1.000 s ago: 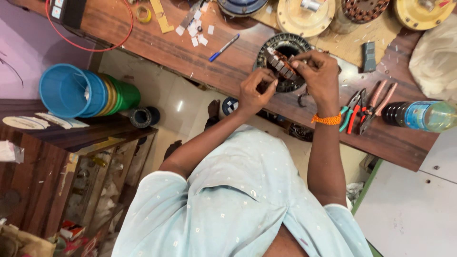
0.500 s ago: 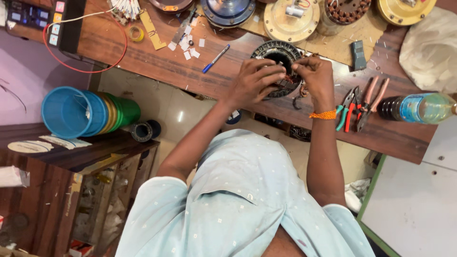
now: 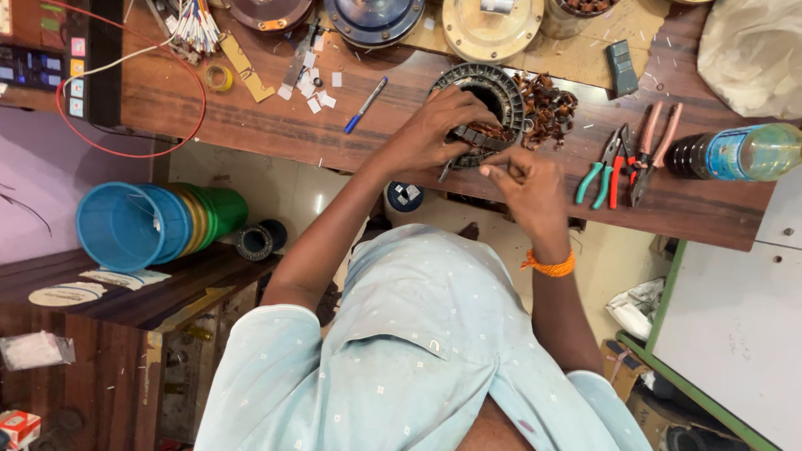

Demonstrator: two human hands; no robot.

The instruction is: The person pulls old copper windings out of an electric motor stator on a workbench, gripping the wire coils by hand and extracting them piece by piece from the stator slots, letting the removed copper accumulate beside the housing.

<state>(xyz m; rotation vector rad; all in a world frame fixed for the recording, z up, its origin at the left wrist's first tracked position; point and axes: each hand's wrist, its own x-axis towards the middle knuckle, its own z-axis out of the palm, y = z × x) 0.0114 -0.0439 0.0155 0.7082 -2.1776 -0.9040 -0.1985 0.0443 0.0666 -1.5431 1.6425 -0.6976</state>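
Item: ring-shaped stator core (image 3: 489,100), lying flat near the front edge of the wooden bench (image 3: 251,117), currently being worked. Left hand (image 3: 430,134) is pressing down over the core's near rim, fingers curled closed on it. Right hand (image 3: 526,179) is sitting just in front of the core, fingertips pinched together on something too small to make out. Loose copper winding (image 3: 547,104) is lying against the core's right side; pliers and cutters (image 3: 626,159) farther right; blue pen (image 3: 365,104) to its left. Handling judgement: the work is going best with the core kept pinned flat and the pull kept short and steady, avoiding snags on the slots.
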